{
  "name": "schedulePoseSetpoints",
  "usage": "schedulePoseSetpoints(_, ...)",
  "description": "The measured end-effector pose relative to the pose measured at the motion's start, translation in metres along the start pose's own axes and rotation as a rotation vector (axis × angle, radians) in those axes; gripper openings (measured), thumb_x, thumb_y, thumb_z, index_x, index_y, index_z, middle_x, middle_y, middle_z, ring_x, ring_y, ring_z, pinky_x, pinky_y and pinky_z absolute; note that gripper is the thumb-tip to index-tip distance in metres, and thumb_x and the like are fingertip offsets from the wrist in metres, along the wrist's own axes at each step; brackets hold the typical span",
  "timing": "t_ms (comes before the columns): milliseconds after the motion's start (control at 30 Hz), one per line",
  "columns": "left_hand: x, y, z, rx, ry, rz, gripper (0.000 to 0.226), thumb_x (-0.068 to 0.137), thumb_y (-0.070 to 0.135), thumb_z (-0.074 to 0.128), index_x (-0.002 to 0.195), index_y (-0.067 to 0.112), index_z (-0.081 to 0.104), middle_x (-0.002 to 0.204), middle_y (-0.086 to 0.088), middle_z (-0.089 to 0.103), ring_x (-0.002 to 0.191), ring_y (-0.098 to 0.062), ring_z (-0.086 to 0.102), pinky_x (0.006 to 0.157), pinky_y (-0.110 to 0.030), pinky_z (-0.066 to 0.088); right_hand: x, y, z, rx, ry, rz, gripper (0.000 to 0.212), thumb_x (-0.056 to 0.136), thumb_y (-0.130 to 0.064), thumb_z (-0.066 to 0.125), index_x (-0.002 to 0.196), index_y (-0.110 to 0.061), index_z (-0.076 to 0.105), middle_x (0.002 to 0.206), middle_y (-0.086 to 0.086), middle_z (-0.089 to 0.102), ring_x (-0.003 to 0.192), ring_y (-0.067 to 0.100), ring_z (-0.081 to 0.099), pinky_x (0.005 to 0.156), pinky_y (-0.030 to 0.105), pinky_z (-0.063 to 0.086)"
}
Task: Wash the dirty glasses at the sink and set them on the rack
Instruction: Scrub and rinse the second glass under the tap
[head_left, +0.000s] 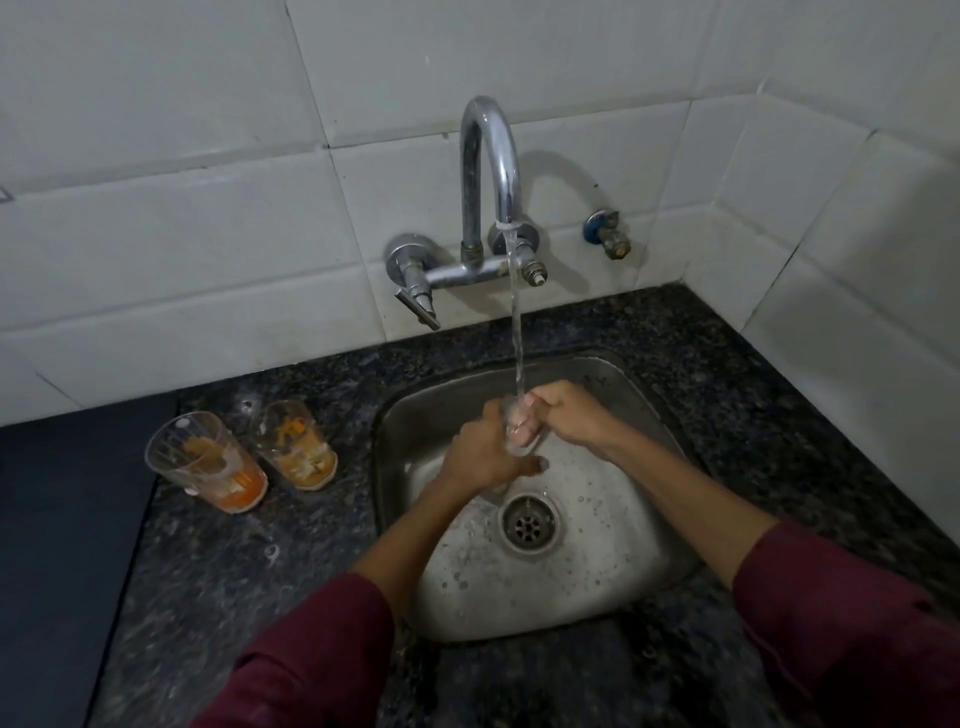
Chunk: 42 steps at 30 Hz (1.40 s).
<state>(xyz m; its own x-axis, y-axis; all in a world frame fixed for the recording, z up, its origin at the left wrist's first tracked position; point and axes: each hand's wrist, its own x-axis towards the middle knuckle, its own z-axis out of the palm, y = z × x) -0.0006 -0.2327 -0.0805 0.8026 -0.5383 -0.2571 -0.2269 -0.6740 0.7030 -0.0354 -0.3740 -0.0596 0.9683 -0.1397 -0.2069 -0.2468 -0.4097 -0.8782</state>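
Over the steel sink (613, 384) I hold a clear glass (517, 431) under the running stream from the tap (491, 171). My left hand (483, 452) wraps its lower side, my right hand (566, 410) grips it from the right with fingers over the rim. Most of the glass is hidden by my fingers. Two dirty glasses stand on the dark granite counter to the left of the sink: the nearer one (208, 462) with orange residue, the farther one (296, 447) with yellow-orange bits. No rack is in view.
The sink drain (529, 525) lies below my hands, with water and droplets across the basin. A tap lever (415, 306) sticks out at the left, a small valve (608, 234) sits on the tiled wall at right. A dark flat surface (62, 545) borders the counter's left.
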Motion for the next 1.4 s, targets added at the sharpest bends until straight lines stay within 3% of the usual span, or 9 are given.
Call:
schedulePoseSetpoints(133, 0.002, -0.007, -0.019, -0.495, -0.261, -0.042, 0.018, 0.071, 0.007, 0.080, 0.082, 0.014, 0.067, 0.074, 0.001, 0.065, 0.074, -0.015, 0.062, 0.072, -0.031, 0.052, -0.007, 0.007, 0.001, -0.050, -0.090, -0.163, 0.030, 0.098, -0.011, 0.045, 0.078, -0.016, 0.067, 0.069, -0.004, 0.068, 0.061, -0.004, 0.063, 0.071, 0.018, 0.051)
schedulePoseSetpoints(233, 0.007, -0.010, -0.013, -0.381, -0.184, -0.095, 0.026, 0.061, 0.011, 0.082, 0.081, 0.012, 0.066, 0.074, -0.002, 0.066, 0.071, -0.015, 0.063, 0.069, -0.034, 0.056, -0.006, 0.008, 0.006, -0.036, -0.065, -0.130, 0.028, 0.097, -0.012, 0.047, 0.081, -0.010, 0.069, 0.069, -0.001, 0.068, 0.062, -0.002, 0.064, 0.073, 0.021, 0.052)
schedulePoseSetpoints(367, 0.002, -0.002, 0.002, 0.014, 0.027, -0.172, 0.064, 0.058, 0.027, 0.083, 0.111, 0.008, 0.053, 0.100, -0.003, 0.057, 0.094, -0.023, 0.060, 0.071, -0.032, 0.049, -0.004, 0.006, 0.014, 0.024, -0.023, -0.013, 0.027, 0.094, -0.010, 0.052, 0.077, -0.002, 0.070, 0.067, 0.006, 0.068, 0.061, 0.011, 0.066, 0.068, 0.023, 0.053)
schedulePoseSetpoints(600, -0.004, 0.006, 0.013, 0.228, 0.177, -0.098, 0.064, 0.070, 0.033, 0.080, 0.115, 0.008, 0.042, 0.117, -0.015, 0.059, 0.105, -0.034, 0.060, 0.078, -0.038, 0.048, -0.003, -0.001, 0.019, -0.027, 0.098, 0.039, 0.027, 0.094, -0.021, 0.053, 0.073, -0.015, 0.069, 0.081, 0.013, 0.073, 0.073, 0.015, 0.067, 0.078, 0.024, 0.051)
schedulePoseSetpoints(767, 0.006, -0.007, -0.021, -0.351, -0.253, -0.026, 0.036, 0.062, 0.025, 0.086, 0.092, 0.015, 0.070, 0.094, -0.004, 0.070, 0.093, -0.021, 0.065, 0.096, -0.048, 0.051, -0.012, 0.011, 0.006, 0.049, 0.049, -0.175, 0.028, 0.097, -0.013, 0.047, 0.081, -0.004, 0.069, 0.070, 0.004, 0.069, 0.061, -0.001, 0.064, 0.069, 0.020, 0.052)
schedulePoseSetpoints(867, 0.008, -0.015, -0.029, -0.525, -0.439, -0.051, 0.025, 0.065, 0.012, 0.082, 0.088, 0.011, 0.073, 0.086, -0.007, 0.070, 0.086, -0.023, 0.065, 0.092, -0.046, 0.052, -0.015, 0.010, 0.007, 0.097, 0.009, -0.198, 0.032, 0.097, -0.015, 0.045, 0.075, -0.011, 0.067, 0.069, 0.000, 0.068, 0.060, -0.001, 0.064, 0.065, 0.016, 0.051)
schedulePoseSetpoints(967, 0.003, -0.008, -0.021, -0.414, -0.295, -0.072, 0.019, 0.069, 0.002, 0.077, 0.082, 0.013, 0.069, 0.075, 0.002, 0.068, 0.071, -0.010, 0.065, 0.069, -0.027, 0.055, -0.015, 0.011, 0.010, 0.073, 0.028, -0.148, 0.031, 0.097, -0.011, 0.047, 0.072, -0.011, 0.067, 0.065, 0.002, 0.067, 0.055, -0.001, 0.063, 0.063, 0.014, 0.051)
schedulePoseSetpoints(1133, 0.001, 0.000, -0.001, -0.019, -0.049, -0.121, 0.066, 0.057, 0.028, 0.082, 0.113, 0.008, 0.054, 0.110, -0.006, 0.063, 0.094, -0.021, 0.062, 0.079, -0.035, 0.053, -0.014, 0.008, 0.017, 0.059, 0.088, -0.009, 0.037, 0.095, -0.010, 0.047, 0.064, -0.013, 0.066, 0.064, 0.010, 0.067, 0.057, 0.011, 0.064, 0.064, 0.022, 0.051)
schedulePoseSetpoints(1400, -0.008, 0.007, 0.027, 0.516, 0.206, -0.010, 0.058, 0.076, 0.024, 0.074, 0.120, 0.009, 0.038, 0.122, -0.016, 0.053, 0.109, -0.035, 0.057, 0.085, -0.042, 0.048, -0.004, -0.005, 0.025, -0.069, 0.164, 0.196, 0.034, 0.096, -0.027, 0.044, 0.092, -0.005, 0.069, 0.089, 0.016, 0.072, 0.081, 0.025, 0.069, 0.073, 0.028, 0.052)
